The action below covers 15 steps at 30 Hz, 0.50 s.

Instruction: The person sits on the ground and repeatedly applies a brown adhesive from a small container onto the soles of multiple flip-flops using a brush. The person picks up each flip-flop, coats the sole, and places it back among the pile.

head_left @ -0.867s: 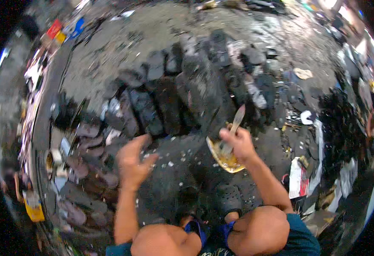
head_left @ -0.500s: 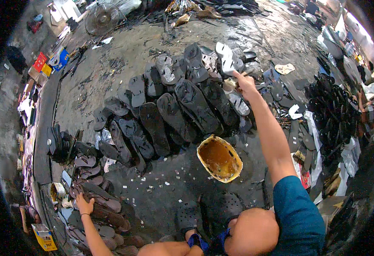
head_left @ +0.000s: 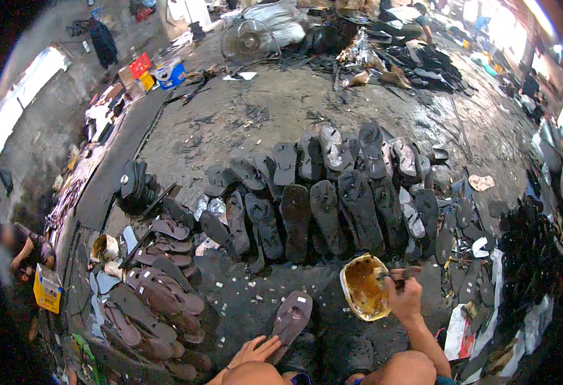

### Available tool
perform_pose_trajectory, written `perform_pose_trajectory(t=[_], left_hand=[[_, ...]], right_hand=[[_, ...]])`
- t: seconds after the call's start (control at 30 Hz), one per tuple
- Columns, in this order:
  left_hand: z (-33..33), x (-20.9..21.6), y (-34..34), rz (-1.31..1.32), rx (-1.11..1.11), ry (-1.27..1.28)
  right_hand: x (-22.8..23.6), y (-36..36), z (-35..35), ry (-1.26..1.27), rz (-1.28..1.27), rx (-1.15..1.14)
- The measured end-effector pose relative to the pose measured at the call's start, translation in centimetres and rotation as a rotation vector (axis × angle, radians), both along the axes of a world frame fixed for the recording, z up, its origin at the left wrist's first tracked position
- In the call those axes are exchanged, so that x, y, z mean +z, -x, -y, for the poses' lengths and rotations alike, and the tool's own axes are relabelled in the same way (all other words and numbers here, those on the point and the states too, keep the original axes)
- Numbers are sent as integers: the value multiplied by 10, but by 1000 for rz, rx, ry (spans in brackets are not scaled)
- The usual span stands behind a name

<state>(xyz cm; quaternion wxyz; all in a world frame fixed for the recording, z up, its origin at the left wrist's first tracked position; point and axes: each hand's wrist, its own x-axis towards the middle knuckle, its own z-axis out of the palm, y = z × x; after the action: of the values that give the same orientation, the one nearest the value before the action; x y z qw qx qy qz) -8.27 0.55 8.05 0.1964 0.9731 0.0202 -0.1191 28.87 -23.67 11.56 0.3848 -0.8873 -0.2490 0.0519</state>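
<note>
My left hand (head_left: pixel 252 351) grips a brown slipper sole (head_left: pixel 293 314) by its edge, fingers laid across its near end and thumb hidden. The sole points away from me beside my dark clog, with a small white sticker near its toe. Further right, my right hand (head_left: pixel 407 300) is closed around a short dark brush (head_left: pixel 402 274), its head over the yellow-rimmed tub (head_left: pixel 344 282) of amber, glue-like liquid. Left of my left hand lies a pile of brown slipper soles (head_left: pixel 159 292). Beyond the tub, dark soles (head_left: pixel 325 218) lean in overlapping rows.
A black heap (head_left: pixel 532 263) and scraps lie along the right. At the far left are a yellow packet (head_left: pixel 47 289) and a seated person (head_left: pixel 28 250). A fan (head_left: pixel 249 42) stands at the back, and another person (head_left: pixel 403 22) is at the far right.
My left hand has come from the left pile to the middle, now with a sole. My right hand has drawn back from the rows' far end to the tub. The view has shifted.
</note>
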Motion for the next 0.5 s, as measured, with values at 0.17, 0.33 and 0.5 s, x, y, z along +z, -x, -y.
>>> perform_pose_trajectory(t=[0.17, 0.33, 0.5], left_hand=[[22, -26, -29, -123, 415, 225], [25, -75, -100, 185, 451, 371], [-6, -73, -136, 289, 635, 848]], right_hand=[[17, 7, 43, 504, -171, 127], [25, 19, 55, 444, -387, 334], [62, 40, -28, -373, -632, 209]])
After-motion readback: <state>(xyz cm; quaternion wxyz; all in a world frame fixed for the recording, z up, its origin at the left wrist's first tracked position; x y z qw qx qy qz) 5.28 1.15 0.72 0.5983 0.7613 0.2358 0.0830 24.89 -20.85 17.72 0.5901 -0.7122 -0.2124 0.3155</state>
